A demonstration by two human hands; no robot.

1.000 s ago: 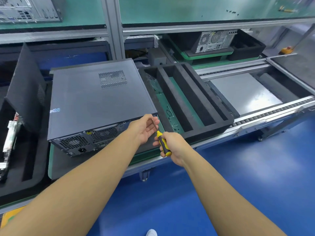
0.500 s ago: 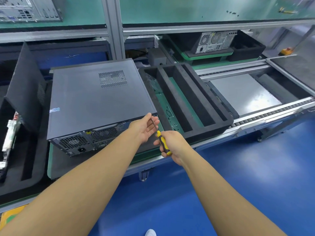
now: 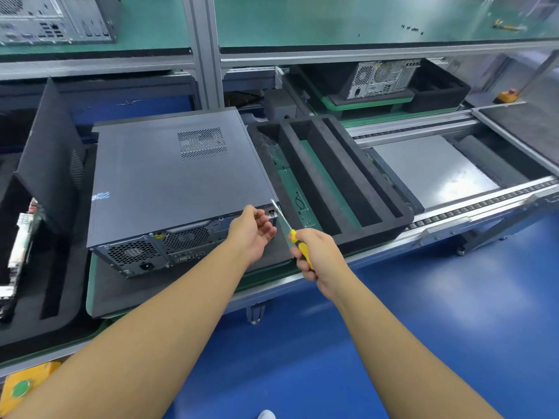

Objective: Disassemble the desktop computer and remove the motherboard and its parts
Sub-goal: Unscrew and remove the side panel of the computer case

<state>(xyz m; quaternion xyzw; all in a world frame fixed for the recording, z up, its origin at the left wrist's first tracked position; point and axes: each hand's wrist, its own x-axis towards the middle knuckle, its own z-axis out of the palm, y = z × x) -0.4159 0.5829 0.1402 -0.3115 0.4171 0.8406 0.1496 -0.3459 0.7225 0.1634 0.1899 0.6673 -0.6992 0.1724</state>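
Note:
A dark grey desktop computer case (image 3: 169, 179) lies on its side on a green-edged pallet, its rear panel with fan grilles and ports facing me. My right hand (image 3: 314, 255) grips a yellow and black screwdriver (image 3: 298, 244); its metal shaft points up-left to the case's rear right corner. My left hand (image 3: 252, 228) hovers just left of that corner with fingers loosely curled; whether it holds anything cannot be told.
A black foam tray (image 3: 329, 173) with long slots sits right of the case. A detached side panel (image 3: 51, 152) leans at the left beside a foam tray holding circuit boards (image 3: 21, 252). Another computer (image 3: 381, 78) stands behind. A roller conveyor (image 3: 472, 207) runs right.
My left hand has drawn back slightly from the case's corner, uncovering it. The screwdriver has tilted so its tip now reaches the corner; my right hand shifted a little right.

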